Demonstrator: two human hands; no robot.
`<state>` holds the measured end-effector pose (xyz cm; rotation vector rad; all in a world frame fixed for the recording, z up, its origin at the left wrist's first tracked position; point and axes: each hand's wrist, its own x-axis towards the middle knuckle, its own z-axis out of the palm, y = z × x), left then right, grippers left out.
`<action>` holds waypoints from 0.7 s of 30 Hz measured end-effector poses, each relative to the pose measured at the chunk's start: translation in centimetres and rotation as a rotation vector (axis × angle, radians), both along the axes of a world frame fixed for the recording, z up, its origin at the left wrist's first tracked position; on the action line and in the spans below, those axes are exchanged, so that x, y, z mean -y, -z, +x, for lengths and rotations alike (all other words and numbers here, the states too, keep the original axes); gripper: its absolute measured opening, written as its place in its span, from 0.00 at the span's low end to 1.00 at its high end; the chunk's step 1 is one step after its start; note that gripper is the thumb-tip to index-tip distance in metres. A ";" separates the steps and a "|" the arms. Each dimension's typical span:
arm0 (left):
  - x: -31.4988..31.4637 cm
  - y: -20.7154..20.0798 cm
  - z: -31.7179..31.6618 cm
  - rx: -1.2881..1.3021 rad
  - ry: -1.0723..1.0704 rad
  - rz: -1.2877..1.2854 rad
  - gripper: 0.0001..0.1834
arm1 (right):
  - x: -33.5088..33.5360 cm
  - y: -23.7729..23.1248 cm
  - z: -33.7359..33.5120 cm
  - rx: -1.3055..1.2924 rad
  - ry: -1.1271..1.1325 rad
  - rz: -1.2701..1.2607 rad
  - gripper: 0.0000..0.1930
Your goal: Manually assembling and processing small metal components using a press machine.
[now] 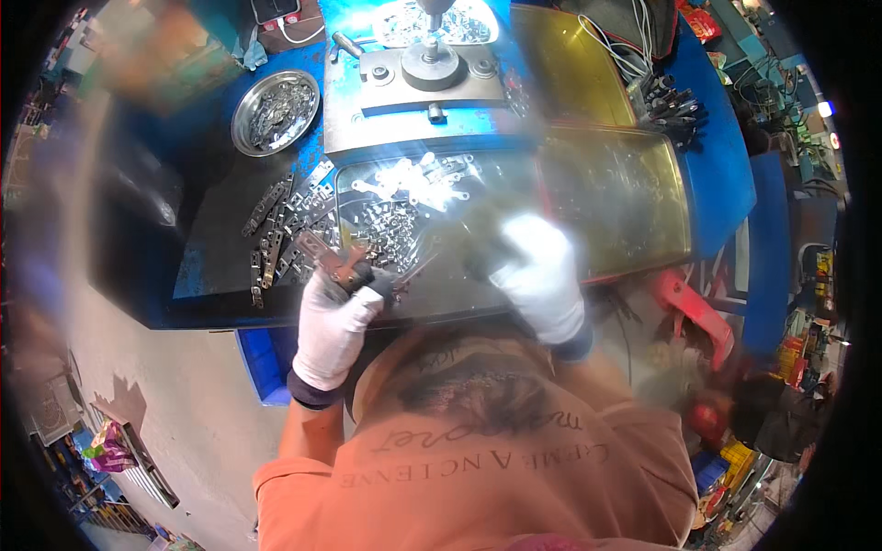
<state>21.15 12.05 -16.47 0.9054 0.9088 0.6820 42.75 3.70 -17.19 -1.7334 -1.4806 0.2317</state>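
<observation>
My left hand (333, 321), in a white glove with dark fingertips, is closed around a flat metal strip (317, 248) with holes in it. A thin pointed piece (418, 269) sticks out to the right of its fingers; its kind I cannot make out. My right hand (542, 266), also gloved in white, is over the right part of the table, apart from the left. Motion blurs its fingers, and whether they hold anything is not visible. Between the hands and the press lies a pile of small shiny metal parts (386, 230), with brighter flat metal pieces (423, 181) behind it.
A press (432, 69) stands at the far middle on a blue base. Loose metal strips (276, 216) lie left of the pile. A round metal bowl (241, 115) of small parts sits farther back. Yellowish trays (684, 207) are at right, near black-handled tools (671, 110) and cables.
</observation>
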 end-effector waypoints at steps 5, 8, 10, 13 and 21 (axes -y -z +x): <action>-0.6 0.6 -1.1 -0.007 0.176 -0.061 0.16 | -1.5 1.7 -1.7 0.213 -0.215 0.018 0.12; -0.5 0.3 -1.5 -0.030 0.230 -0.114 0.18 | -2.2 2.3 -2.4 0.220 -0.297 0.007 0.09; -0.5 0.4 -1.5 -0.023 0.237 -0.142 0.19 | -2.3 2.5 -2.8 0.338 -0.298 0.016 0.07; -0.8 1.1 -1.6 0.053 0.285 -0.060 0.20 | -2.3 2.2 -3.2 0.291 -0.312 0.040 0.06; -0.9 1.2 1.2 0.005 0.271 0.229 0.22 | -2.8 -0.5 0.2 -0.691 -0.197 -0.286 0.08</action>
